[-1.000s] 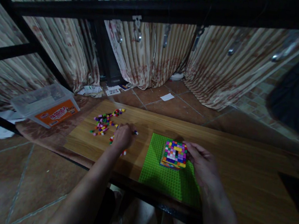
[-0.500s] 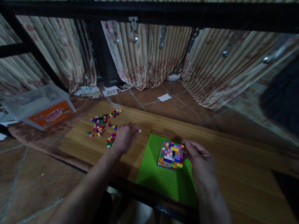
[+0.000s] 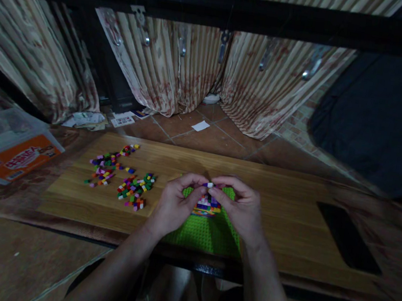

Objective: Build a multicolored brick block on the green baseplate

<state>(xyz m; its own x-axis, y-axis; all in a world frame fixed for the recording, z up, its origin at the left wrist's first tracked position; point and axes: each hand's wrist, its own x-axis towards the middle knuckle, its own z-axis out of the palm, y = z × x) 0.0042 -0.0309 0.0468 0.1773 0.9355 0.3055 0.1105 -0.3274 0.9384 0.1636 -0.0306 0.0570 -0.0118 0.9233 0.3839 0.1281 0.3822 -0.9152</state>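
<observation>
Above the stacked block of toy bricks point(image 3: 209, 205), my left hand point(image 3: 180, 198) and my right hand point(image 3: 241, 205) meet fingertip to fingertip. Between their pinched fingers is a small toy brick piece point(image 3: 210, 185), white at one end with a purple part beside it. Whether it is one brick or two joined cannot be made out. The many-coloured block stands on a green studded baseplate point(image 3: 208, 235), its top partly hidden by my fingers.
Loose bricks lie in piles point(image 3: 136, 187) on the wooden board point(image 3: 283, 230) to the left. A clear plastic box point(image 3: 16, 146) with an orange label stands at far left. A flat black object point(image 3: 348, 239) lies on the right. Behind hang curtains and a dark rail with hooks.
My left hand has come from beside the loose bricks to the block, bringing the small white-ended piece. My right hand has moved from the block's side to grip it too. The view has turned right.
</observation>
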